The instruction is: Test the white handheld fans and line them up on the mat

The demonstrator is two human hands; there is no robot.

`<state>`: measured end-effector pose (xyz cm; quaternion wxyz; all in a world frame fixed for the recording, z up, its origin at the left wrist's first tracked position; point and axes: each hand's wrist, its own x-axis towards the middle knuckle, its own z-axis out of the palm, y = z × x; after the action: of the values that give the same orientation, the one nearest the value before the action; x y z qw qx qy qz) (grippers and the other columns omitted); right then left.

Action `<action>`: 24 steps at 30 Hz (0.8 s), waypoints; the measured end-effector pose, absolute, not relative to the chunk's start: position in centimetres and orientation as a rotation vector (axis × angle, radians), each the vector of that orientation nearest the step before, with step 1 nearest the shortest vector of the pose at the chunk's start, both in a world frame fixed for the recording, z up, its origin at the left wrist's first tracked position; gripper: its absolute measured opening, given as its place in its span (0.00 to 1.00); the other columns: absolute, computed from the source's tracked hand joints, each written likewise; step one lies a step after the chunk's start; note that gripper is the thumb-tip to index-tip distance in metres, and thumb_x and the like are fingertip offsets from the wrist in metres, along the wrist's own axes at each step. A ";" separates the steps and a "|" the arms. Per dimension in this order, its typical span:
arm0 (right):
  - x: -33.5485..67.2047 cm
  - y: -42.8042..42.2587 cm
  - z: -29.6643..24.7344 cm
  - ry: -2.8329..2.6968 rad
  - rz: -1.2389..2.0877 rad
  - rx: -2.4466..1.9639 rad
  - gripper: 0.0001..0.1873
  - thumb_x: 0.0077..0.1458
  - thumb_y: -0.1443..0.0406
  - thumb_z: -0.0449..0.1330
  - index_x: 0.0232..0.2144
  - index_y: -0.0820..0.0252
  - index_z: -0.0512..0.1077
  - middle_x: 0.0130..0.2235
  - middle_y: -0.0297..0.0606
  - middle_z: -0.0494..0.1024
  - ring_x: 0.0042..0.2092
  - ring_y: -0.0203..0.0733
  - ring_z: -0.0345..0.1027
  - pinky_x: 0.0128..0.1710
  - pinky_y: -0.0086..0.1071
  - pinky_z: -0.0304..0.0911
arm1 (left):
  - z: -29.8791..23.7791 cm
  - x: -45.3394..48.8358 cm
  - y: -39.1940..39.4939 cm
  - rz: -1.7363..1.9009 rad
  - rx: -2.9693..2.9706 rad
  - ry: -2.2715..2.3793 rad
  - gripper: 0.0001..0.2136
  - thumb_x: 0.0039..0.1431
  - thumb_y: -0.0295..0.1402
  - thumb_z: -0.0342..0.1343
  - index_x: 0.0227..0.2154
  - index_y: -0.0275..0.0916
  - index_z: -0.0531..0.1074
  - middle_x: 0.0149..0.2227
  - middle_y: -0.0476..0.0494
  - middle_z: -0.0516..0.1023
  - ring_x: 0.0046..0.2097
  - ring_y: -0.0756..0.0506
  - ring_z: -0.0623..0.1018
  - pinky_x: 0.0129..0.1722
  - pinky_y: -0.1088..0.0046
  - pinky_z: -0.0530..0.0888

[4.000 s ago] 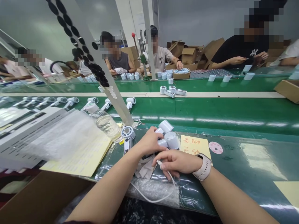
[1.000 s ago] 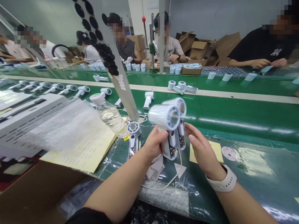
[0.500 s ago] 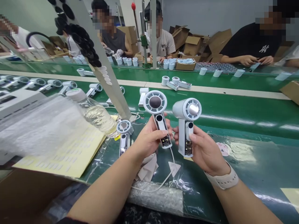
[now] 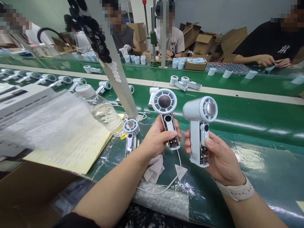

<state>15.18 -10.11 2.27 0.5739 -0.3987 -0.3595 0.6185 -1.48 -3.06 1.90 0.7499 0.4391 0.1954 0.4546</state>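
My left hand (image 4: 163,136) is closed around the handle of a light-blue handheld fan (image 4: 164,100), its round front facing me. A white cable (image 4: 177,174) runs from the bottom of that handle down to the table. A second handheld fan (image 4: 199,109) is gripped by its handle in my right hand (image 4: 220,155), thumb on the front, its head turned to the right. Both handles have bare circuit boards showing at their lower ends. A third fan (image 4: 131,126) is on the table left of my left hand, partly hidden by my forearm. A crumpled white cloth (image 4: 154,169) lies below my left hand.
A clear bottle (image 4: 104,115) leans beside yellow sheets (image 4: 95,152) at left. A slanted metal post (image 4: 118,85) rises behind. Several fans lie along the green conveyor (image 4: 237,110), two of them (image 4: 185,83) ahead. Several co-workers sit across the line.
My right hand has moved right and slightly down, turning its fan further sideways and widening the gap between the two fans. My left hand keeps its hold. The camera view has shifted slightly.
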 end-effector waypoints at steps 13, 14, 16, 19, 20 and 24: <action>14.0 -9.5 1.0 -0.555 1.572 -0.894 0.21 0.49 0.47 0.63 0.35 0.57 0.75 0.24 0.33 0.74 0.22 0.37 0.66 0.23 0.32 0.66 | 1.7 -1.2 -2.9 1.036 0.947 0.467 0.22 0.47 0.33 0.65 0.45 0.42 0.65 0.34 0.51 0.71 0.30 0.51 0.74 0.29 0.72 0.70; 13.9 -9.5 1.0 -0.558 1.579 -0.895 0.21 0.49 0.47 0.63 0.36 0.56 0.75 0.24 0.33 0.73 0.22 0.37 0.65 0.22 0.32 0.65 | 1.7 -1.1 -2.9 1.036 0.952 0.472 0.22 0.48 0.33 0.64 0.45 0.41 0.65 0.34 0.51 0.71 0.30 0.51 0.74 0.29 0.72 0.70; 13.8 -9.5 1.0 -0.594 1.581 -0.884 0.20 0.48 0.50 0.64 0.38 0.56 0.73 0.25 0.32 0.73 0.23 0.37 0.65 0.23 0.32 0.65 | 1.7 -1.1 -3.0 1.031 0.961 0.479 0.21 0.49 0.34 0.64 0.45 0.41 0.65 0.34 0.51 0.71 0.30 0.51 0.74 0.29 0.72 0.70; 13.7 -9.7 1.3 -0.696 1.577 -0.855 0.21 0.45 0.55 0.66 0.42 0.54 0.72 0.28 0.32 0.73 0.26 0.39 0.66 0.27 0.35 0.67 | 1.8 -1.1 -3.1 1.034 0.973 0.484 0.20 0.49 0.34 0.63 0.44 0.41 0.65 0.33 0.51 0.71 0.30 0.50 0.74 0.30 0.71 0.70; 13.7 -9.8 1.5 -0.723 1.579 -0.850 0.22 0.45 0.55 0.66 0.43 0.54 0.71 0.29 0.33 0.73 0.27 0.39 0.67 0.28 0.36 0.68 | 1.8 -1.1 -3.1 1.037 0.974 0.485 0.19 0.49 0.34 0.63 0.44 0.41 0.65 0.34 0.51 0.71 0.30 0.50 0.74 0.30 0.71 0.70; 13.7 -9.8 1.8 -0.752 1.595 -0.860 0.21 0.41 0.56 0.69 0.39 0.54 0.71 0.31 0.34 0.73 0.29 0.41 0.68 0.30 0.37 0.68 | 1.7 -1.1 -3.0 1.033 0.963 0.489 0.19 0.49 0.33 0.63 0.44 0.42 0.65 0.34 0.51 0.70 0.30 0.50 0.73 0.30 0.70 0.71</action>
<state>13.68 -9.79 1.79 0.5561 -0.3643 -0.3185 0.6757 -1.10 -3.01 1.74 0.7336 0.4377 0.2224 0.4699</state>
